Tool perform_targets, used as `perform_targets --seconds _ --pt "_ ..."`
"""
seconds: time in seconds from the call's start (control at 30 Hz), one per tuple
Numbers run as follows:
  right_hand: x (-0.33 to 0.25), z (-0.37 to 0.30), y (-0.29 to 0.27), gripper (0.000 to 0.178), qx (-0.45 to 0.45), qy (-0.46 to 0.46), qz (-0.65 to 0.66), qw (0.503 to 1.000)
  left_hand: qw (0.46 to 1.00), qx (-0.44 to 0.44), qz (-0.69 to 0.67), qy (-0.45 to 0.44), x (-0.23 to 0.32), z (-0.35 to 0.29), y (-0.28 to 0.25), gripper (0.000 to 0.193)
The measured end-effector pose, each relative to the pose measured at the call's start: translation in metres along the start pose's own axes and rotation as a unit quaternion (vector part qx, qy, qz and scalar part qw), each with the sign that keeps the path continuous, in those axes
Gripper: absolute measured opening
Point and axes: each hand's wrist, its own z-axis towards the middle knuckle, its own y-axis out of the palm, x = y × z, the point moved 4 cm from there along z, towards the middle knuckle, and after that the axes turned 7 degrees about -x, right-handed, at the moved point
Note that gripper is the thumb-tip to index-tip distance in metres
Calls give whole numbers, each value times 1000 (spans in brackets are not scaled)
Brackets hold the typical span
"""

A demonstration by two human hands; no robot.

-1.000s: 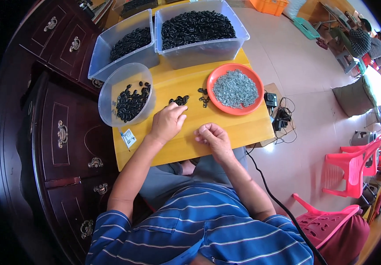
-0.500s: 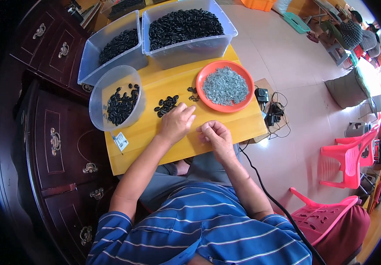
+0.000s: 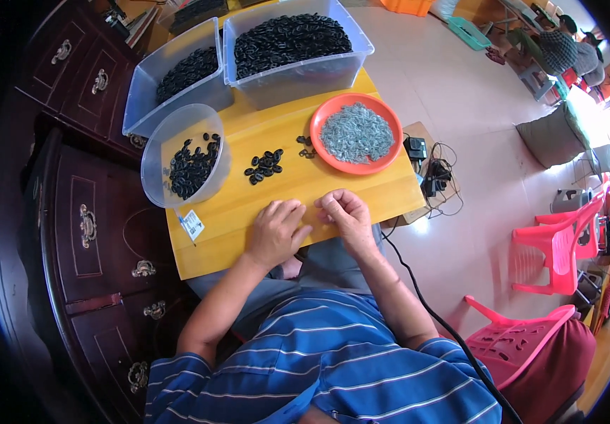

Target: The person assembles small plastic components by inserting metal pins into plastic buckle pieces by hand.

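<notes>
Both hands are held together at the near edge of the yellow counter (image 3: pixel 234 219); the left hand (image 3: pixel 275 232) lies flat with fingers loosely spread, holding nothing visible; the right hand (image 3: pixel 347 215) is curled, its contents not discernible; the small pile of black pieces (image 3: pixel 263 165) lies farther off, slightly left, nearer the left hand.

Head-worn fisheye — looks steeply down, near the yellow board (image 3: pixel 291 191).

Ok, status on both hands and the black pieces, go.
Left hand and right hand together on yellow board, fingers curled. Loose black pieces ahead, untouched. Nothing between.
</notes>
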Motion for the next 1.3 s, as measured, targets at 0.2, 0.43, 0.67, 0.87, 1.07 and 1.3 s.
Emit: perform_targets --seconds 0.2,0.43,0.67,0.87,1.07,1.3 --pt "2 -4 1 16 1 -17 -34 999 999 1 -24 24 17 -26 -3 42" --pt "3 -10 6 16 4 -25 -55 998 995 47 -16 87 20 -42 11 21" --pt "7 -13 7 17 -24 -10 -83 996 988 88 -117 43 19 -29 -3 15" --pt "1 -18 21 22 -90 89 63 990 968 150 -202 -18 15 3 -22 17" --pt "-7 -18 4 19 -109 103 179 972 971 102 -217 16 21 24 -15 16" --pt "-16 -15 -32 16 -2 25 124 992 959 54 -278 -11 22 75 -2 18"
